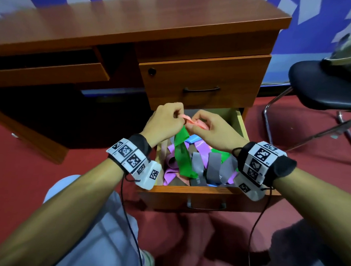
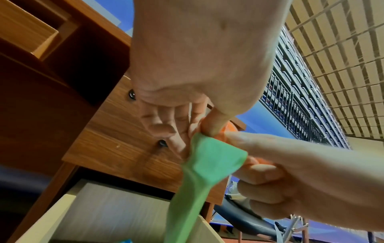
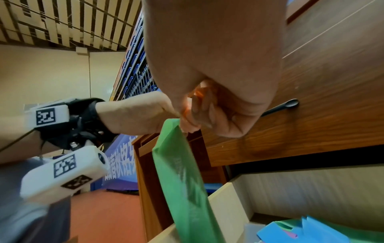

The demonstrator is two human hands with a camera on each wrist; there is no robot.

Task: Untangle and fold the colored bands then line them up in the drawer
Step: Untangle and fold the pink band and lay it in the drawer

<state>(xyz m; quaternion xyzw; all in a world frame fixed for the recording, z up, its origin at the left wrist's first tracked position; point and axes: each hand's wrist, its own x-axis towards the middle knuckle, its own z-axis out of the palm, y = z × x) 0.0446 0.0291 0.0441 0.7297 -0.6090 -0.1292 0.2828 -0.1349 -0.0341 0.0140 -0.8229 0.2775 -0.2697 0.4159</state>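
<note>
Both hands hover over the back of the open lower drawer (image 1: 206, 190). My left hand (image 1: 167, 120) and right hand (image 1: 210, 130) pinch a bunched orange-pink band (image 1: 193, 121) between them. A green band (image 1: 182, 153) hangs from that knot down into the drawer; it shows too in the left wrist view (image 2: 199, 177) and the right wrist view (image 3: 182, 172). The left hand (image 2: 187, 82) pinches the orange band (image 2: 226, 131) with its thumb. In the right wrist view the right hand (image 3: 209, 105) curls round the orange band (image 3: 199, 92). Purple, grey and blue bands (image 1: 209, 164) lie tangled in the drawer.
The wooden desk (image 1: 134, 28) stands ahead with a closed upper drawer (image 1: 202, 82) just above my hands. A black chair (image 1: 323, 86) stands at the right on the red carpet (image 1: 308, 187). My knees are below the drawer front.
</note>
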